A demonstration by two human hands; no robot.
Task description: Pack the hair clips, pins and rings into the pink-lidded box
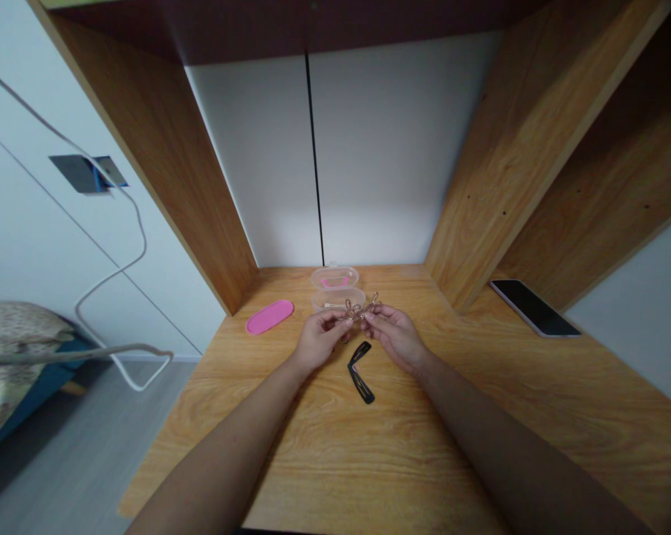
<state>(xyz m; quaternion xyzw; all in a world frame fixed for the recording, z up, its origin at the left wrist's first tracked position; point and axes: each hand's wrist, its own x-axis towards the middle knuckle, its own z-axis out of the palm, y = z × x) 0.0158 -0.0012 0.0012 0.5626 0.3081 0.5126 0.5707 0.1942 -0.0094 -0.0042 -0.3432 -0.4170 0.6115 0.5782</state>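
Note:
Between both hands is a gold wire hair clip (356, 310) with looped, petal-like ends, held over the desk in front of a clear plastic box. My left hand (319, 340) pinches its left side between thumb and fingers. The fingers of my right hand (397, 338) are closed on its right side. Just below the hands, two black snap hair clips (360, 377) lie on the wood in a V shape. Behind the hands stands the clear box (322, 299), its lid (318, 276) raised and fitted with a pink handle. Something small and pale lies inside, partly hidden.
A pink oval tray (269, 317) lies to the left on the wooden desk (324, 461). At the right rests a phone (536, 307) by an upright wooden panel (480, 163). A white cable (140, 230) hangs from a wall socket beyond the desk's left edge.

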